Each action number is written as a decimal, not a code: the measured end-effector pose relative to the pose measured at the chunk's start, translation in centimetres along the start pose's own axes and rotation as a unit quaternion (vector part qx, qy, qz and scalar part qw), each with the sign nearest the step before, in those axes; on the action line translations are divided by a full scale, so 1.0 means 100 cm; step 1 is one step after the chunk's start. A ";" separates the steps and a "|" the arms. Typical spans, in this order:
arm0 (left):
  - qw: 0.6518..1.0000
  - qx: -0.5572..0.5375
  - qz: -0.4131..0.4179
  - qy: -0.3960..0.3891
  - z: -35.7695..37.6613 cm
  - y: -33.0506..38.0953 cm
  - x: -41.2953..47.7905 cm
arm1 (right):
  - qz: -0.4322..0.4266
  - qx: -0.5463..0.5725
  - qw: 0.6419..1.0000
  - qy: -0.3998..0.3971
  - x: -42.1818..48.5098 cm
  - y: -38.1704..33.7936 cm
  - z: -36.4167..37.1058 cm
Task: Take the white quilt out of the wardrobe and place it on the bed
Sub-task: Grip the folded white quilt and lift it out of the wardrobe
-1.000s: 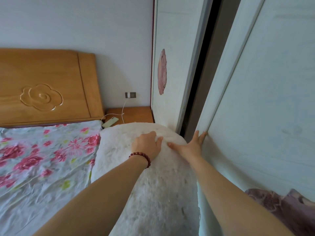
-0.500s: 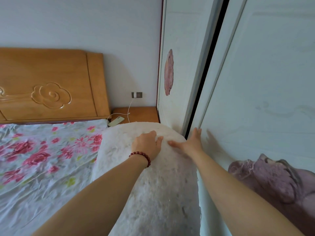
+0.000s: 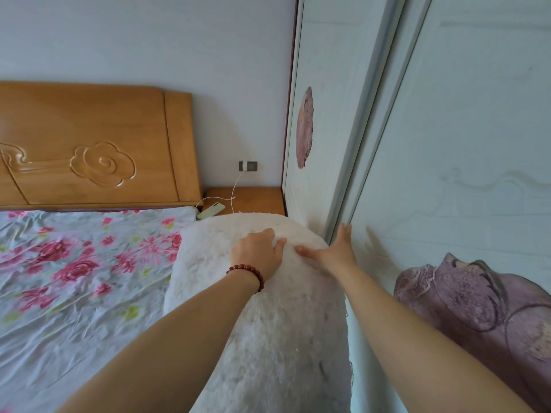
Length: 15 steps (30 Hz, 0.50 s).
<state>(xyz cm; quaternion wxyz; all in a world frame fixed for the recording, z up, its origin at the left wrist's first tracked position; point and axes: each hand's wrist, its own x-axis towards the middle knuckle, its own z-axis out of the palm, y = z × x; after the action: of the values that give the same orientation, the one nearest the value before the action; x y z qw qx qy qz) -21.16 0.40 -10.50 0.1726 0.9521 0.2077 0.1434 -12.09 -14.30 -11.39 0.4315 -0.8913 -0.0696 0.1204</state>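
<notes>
The white quilt [image 3: 262, 308] is already out of the wardrobe [image 3: 465, 144] and held upright, between the wardrobe and the bed [image 3: 74, 278], but not yet laid on the bed. The left hand [image 3: 258, 253] grips its top with fingers curled into the fabric. The right hand [image 3: 335, 251] lies flat, fingers spread, touching the wardrobe door. What remains, I think, is to lower it onto the bed.
</notes>
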 end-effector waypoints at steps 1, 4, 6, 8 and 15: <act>1.000 0.002 0.000 -0.001 0.000 -0.001 0.000 | -0.003 -0.001 1.000 0.000 0.000 -0.001 0.001; 1.000 0.004 -0.001 -0.002 -0.001 -0.005 -0.001 | -0.021 0.027 0.999 -0.002 -0.001 -0.002 0.006; 1.000 0.006 -0.001 -0.003 -0.002 -0.008 -0.002 | -0.042 0.053 0.998 -0.020 -0.004 -0.002 0.010; 1.000 0.009 0.001 -0.003 -0.004 -0.011 -0.004 | -0.084 0.052 0.993 -0.058 -0.010 -0.003 0.016; 1.000 0.004 -0.010 -0.008 -0.010 -0.027 -0.010 | -0.121 0.021 0.978 -0.171 -0.023 -0.007 0.034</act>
<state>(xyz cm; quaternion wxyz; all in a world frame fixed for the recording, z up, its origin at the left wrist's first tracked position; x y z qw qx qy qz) -23.28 2.52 -10.86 0.1715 0.9519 0.2167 0.1327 -15.20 -11.87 -12.52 0.4435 -0.8331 -0.2473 0.2193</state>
